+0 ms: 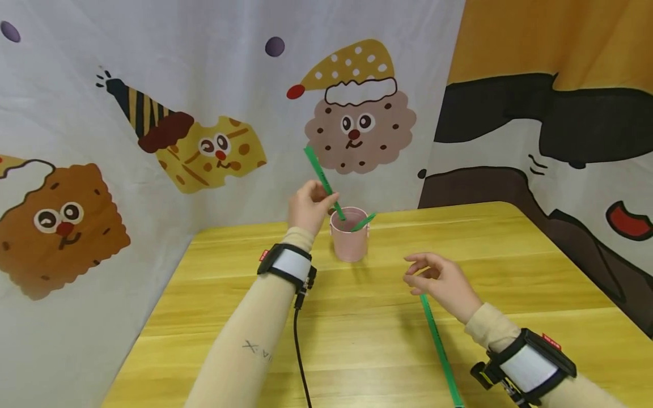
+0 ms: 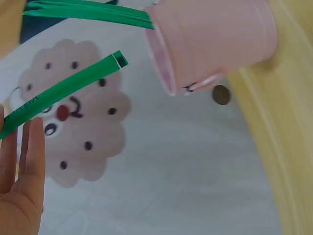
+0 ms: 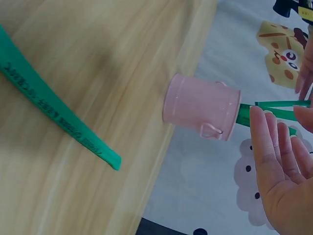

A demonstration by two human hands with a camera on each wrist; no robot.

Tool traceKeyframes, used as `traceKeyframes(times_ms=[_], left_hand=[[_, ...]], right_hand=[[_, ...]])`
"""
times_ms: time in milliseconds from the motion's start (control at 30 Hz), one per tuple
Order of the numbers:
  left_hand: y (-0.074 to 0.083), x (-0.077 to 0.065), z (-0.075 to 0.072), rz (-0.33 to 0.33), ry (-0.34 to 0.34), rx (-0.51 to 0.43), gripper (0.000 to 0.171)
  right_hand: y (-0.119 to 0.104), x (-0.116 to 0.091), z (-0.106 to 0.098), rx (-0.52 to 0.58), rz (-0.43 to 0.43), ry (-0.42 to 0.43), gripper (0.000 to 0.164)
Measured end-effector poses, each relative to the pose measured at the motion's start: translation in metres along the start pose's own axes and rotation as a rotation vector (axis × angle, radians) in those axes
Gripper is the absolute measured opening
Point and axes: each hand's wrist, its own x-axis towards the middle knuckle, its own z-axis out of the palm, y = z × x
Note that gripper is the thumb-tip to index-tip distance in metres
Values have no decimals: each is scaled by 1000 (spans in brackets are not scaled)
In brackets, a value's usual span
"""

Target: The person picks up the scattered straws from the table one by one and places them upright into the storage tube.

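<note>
I'm pinching green strip (image 1: 318, 170) in left fingers (image 1: 325, 203) just above bucket (image 1: 350, 246); right fingers (image 1: 429, 260) hanging relaxed near another strip (image 1: 441, 350) on counter (image 1: 377, 340).

- A pink bucket (image 1: 350, 246) stands upright on the bench (image 1: 357, 351), green material (image 1: 364, 222) jutting from its open mouth.
- A green strip (image 2: 73, 87) with dark print slants from the left hand's (image 1: 308, 204) fingers, lower end just above the bucket.
- A second printed strip (image 1: 438, 345), also green, lies lengthwise on the bench.
</note>
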Motion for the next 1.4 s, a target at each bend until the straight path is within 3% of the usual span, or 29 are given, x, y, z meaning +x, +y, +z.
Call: traceKeyframes(times_ms=[233,400,733,967,1167,1267,1400], left_hand=[[-16,6,23,0,-70,282,16],[-26,6,30,-26,-129,384,18],[-36,4,28,-99,-191,400,25],[-35,0,25,-199,-320,342,39],[-35,-4,21,-181,-389,339,46],[-34,-8,18,-173,-391,312,45],[-33,-15,11,-151,-367,262,40]], right_hand=[[8,-3,5,0,30,-20,45],[11,-5,5,-1,44,-26,46],[18,0,6,-59,64,-52,45],[27,4,2,-115,78,-60,46],[39,9,-3,-185,100,-56,46],[44,12,-6,-242,117,-60,46],[54,18,-10,-402,128,-77,50]])
